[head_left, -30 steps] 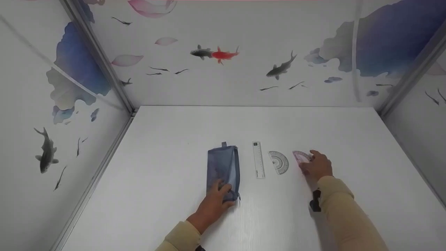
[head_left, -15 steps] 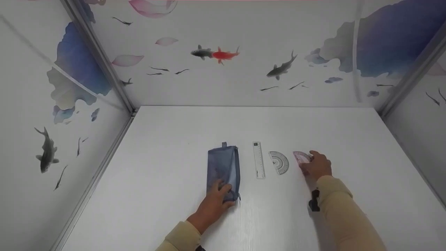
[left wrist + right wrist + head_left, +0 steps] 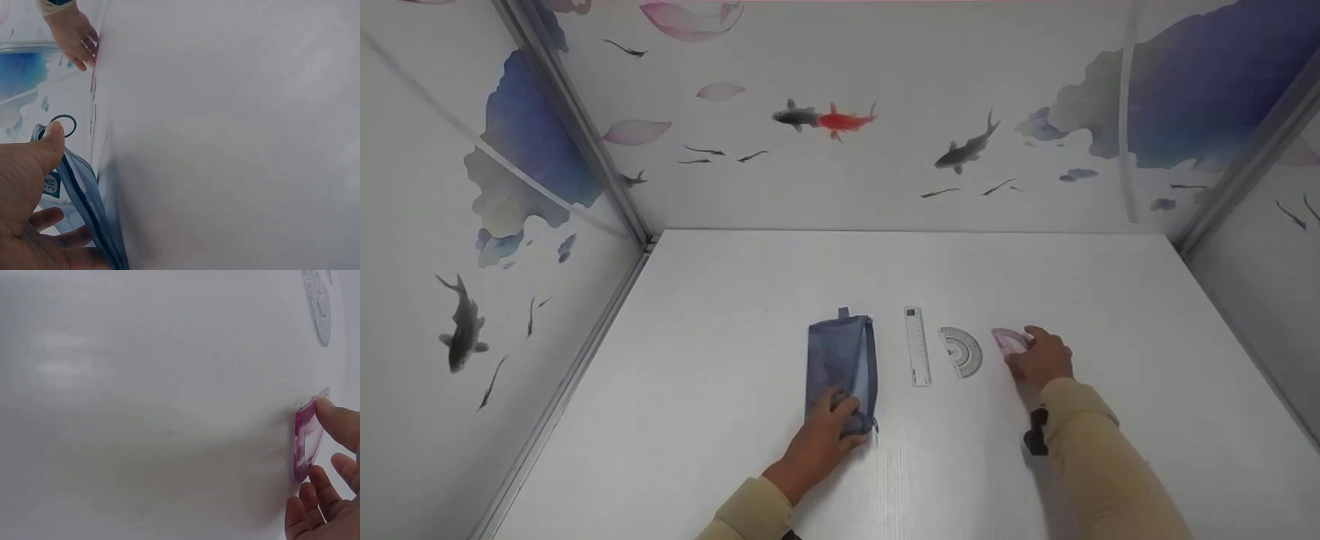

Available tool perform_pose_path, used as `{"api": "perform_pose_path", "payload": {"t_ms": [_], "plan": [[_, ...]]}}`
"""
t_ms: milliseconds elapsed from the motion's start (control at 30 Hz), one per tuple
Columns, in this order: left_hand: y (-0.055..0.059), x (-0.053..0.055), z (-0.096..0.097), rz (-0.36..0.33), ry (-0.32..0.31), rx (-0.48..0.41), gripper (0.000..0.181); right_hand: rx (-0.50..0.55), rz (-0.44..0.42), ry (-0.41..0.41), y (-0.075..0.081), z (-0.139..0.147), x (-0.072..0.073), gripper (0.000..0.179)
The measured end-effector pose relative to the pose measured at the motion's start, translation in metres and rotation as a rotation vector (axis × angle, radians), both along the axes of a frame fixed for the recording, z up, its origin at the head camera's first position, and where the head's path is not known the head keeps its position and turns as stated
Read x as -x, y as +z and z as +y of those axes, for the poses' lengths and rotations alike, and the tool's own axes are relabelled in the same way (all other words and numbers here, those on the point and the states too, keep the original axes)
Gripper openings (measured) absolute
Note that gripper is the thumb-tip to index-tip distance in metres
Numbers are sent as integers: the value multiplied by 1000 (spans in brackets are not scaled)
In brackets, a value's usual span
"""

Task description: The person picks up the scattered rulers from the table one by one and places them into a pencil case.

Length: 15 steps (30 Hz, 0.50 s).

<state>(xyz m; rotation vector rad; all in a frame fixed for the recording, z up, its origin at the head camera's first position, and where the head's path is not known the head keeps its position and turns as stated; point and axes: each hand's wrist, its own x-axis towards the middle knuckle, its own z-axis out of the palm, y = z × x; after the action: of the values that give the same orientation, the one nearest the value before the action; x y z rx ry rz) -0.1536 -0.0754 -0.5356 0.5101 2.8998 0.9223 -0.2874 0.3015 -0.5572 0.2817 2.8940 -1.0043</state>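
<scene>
My left hand (image 3: 814, 446) grips the near end of a blue mesh zip pencil case (image 3: 840, 352) lying on the table. In the left wrist view, the thumb sits at the zip end of the pencil case (image 3: 93, 194), beside a dark loop (image 3: 74, 125), with fingers along its other side. Over on the right, my right hand (image 3: 1044, 360) pinches a pink see-through protractor (image 3: 1008, 340). The right wrist view has the thumb on one edge of the pink protractor (image 3: 304, 415) and fingertips at the opposite edge. Part of it is hidden under the hand.
Between the hands lie a clear ruler (image 3: 917, 346) and a clear protractor (image 3: 962, 352), side by side on the white table (image 3: 720, 300). Walls with painted fish and petals close in the back wall (image 3: 885, 210) and both sides, with metal posts at the corners.
</scene>
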Motion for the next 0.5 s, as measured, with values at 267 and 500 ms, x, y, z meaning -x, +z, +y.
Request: {"api": "perform_pose_path", "payload": {"t_ms": [267,500], "plan": [[-1,0,0,-6,-5,-3,47,-17,14,-7,4,-3,-1,67],[-1,1,0,5,-7,0,46,10,18,-6,8,-6,-3,67]]}}
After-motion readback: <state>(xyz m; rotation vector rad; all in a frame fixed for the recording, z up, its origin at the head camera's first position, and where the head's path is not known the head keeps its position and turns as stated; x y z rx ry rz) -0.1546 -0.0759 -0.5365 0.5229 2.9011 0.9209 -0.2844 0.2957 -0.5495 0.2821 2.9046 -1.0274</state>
